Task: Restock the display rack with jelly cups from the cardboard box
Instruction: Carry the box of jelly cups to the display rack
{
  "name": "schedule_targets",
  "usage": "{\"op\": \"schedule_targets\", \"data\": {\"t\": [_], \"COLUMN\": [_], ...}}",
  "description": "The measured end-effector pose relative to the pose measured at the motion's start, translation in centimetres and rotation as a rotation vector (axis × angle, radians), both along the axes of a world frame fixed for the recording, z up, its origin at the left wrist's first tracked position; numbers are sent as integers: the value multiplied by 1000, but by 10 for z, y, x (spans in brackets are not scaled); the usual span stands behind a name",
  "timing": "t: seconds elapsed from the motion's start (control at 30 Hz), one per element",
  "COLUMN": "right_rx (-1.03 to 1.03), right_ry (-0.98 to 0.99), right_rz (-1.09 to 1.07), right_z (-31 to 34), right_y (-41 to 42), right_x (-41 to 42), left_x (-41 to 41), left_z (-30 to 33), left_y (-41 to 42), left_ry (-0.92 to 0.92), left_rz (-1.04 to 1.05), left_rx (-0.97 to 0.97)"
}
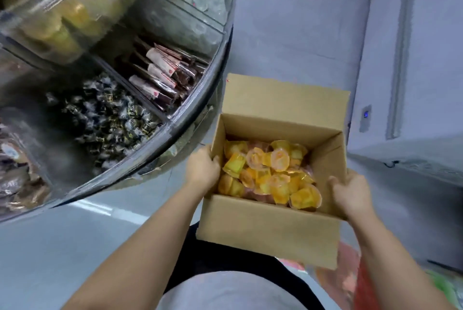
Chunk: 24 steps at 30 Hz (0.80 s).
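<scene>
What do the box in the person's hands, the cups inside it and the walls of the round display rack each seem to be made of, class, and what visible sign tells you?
Box: cardboard, matte brown, with folded flaps and raw edges.
Jelly cups: probably thin clear plastic, since the yellow and orange filling shows through and the tops glint.
Display rack: walls look like clear glossy plastic, perhaps acrylic; sweets show through them.
</scene>
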State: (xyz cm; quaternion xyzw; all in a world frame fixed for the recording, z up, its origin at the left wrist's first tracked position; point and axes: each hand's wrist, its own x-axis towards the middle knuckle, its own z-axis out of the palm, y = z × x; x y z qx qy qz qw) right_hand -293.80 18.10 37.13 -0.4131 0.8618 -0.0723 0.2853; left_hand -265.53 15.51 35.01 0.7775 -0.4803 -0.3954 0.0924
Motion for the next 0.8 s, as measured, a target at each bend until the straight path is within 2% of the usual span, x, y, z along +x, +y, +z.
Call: {"op": "schedule_targets", "data": {"t": [0.23,0.37,0.57,0.8], "right_rx": [57,183,278,302], "right_ry": [77,69,56,97], "right_rz": [186,360,765,1253], "right_z": [-15,-32,-77,-163], "right_y": [-103,-156,-245,-288], "right_x": [-27,-44,-53,6], "left_x": [-27,-49,-112,-171], "left_z": [-31,-47,-82,-150], "left_y": [-49,-52,-42,-7], "left_ry": [66,69,48,175], "left_rz": [142,288,651,1277], "left_rx": [71,66,92,212]}}
